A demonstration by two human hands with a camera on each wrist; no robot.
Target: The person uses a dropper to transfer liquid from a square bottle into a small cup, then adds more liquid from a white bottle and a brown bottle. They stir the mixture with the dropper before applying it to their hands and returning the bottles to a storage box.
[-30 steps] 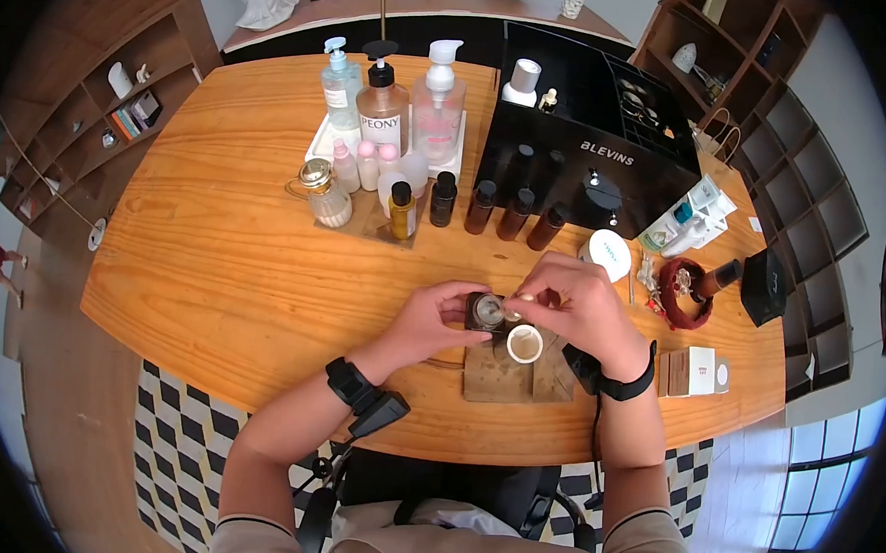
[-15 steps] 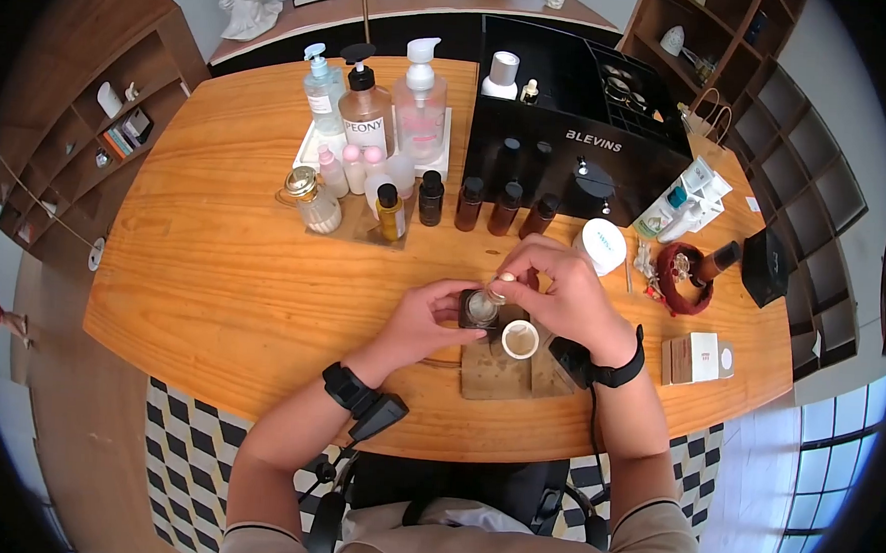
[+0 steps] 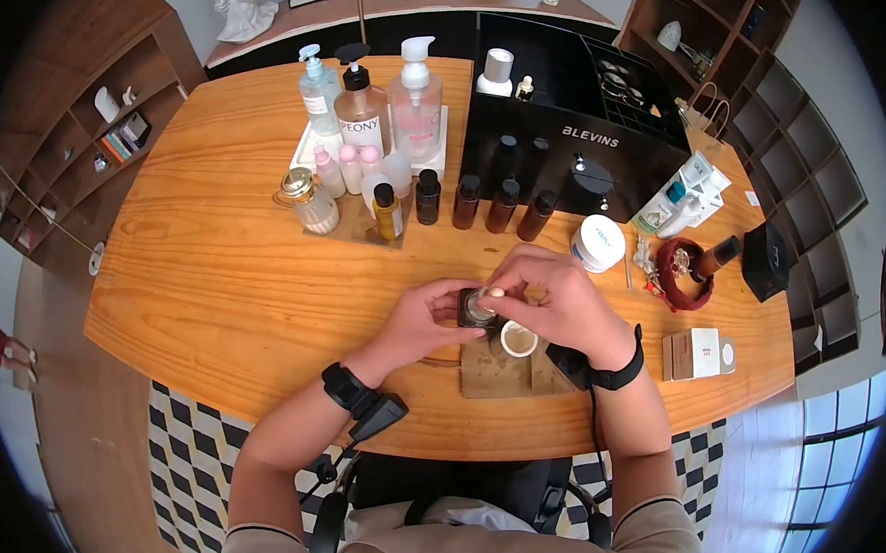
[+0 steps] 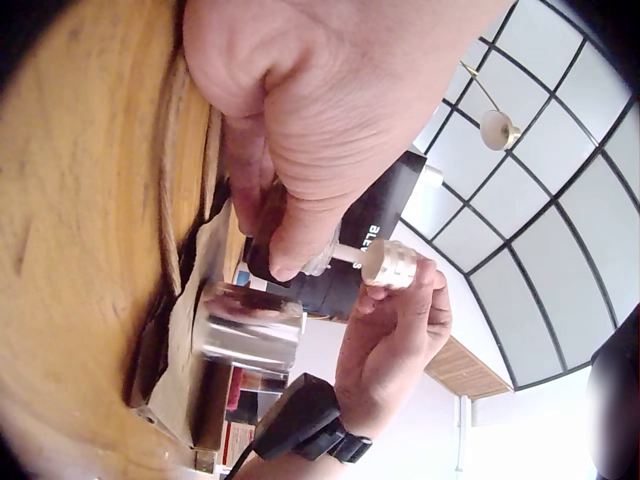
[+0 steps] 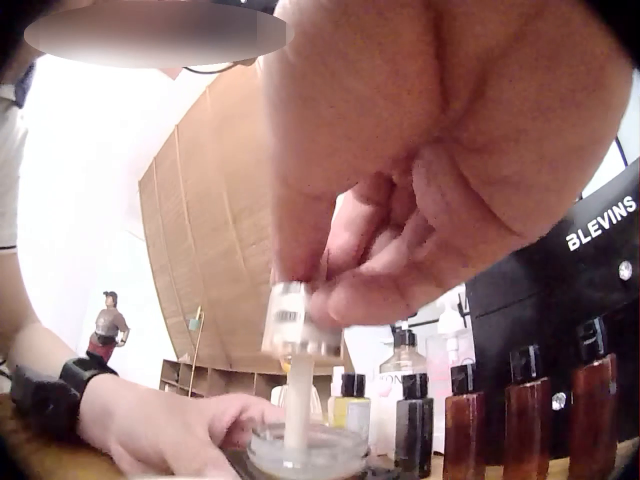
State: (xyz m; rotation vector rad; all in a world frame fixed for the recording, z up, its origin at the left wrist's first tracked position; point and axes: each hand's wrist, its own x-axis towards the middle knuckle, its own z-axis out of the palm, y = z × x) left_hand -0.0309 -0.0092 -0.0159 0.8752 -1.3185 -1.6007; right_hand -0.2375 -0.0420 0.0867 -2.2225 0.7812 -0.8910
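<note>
My left hand (image 3: 423, 321) curls round a small dark jar (image 3: 469, 316) with a clear glass neck, seen in the head view at the table's front middle. My right hand (image 3: 562, 298) pinches a short pale, ridged knob (image 4: 390, 264) between thumb and fingers, directly over the jar. From this knob a pale stem (image 5: 299, 400) runs down into the jar's round glass mouth (image 5: 335, 452). Close to the jar's right stands an uncovered cup (image 3: 517, 355) with a white rim and silvery side. Beneath it lies a brown folded sheet (image 3: 493, 379).
Several small dark bottles (image 3: 502, 205) line up before the black BLEVINS box (image 3: 591, 134). Pump bottles (image 3: 361, 112) stand on a white tray at the back left. A white round tub (image 3: 598, 243), a red ring dish (image 3: 685, 294) and a small carton (image 3: 697, 354) are at the right.
My right hand has shifted left from beside the jar to above it, bringing the knob over its mouth and the stem down inside. My left hand keeps its grip on the jar.
</note>
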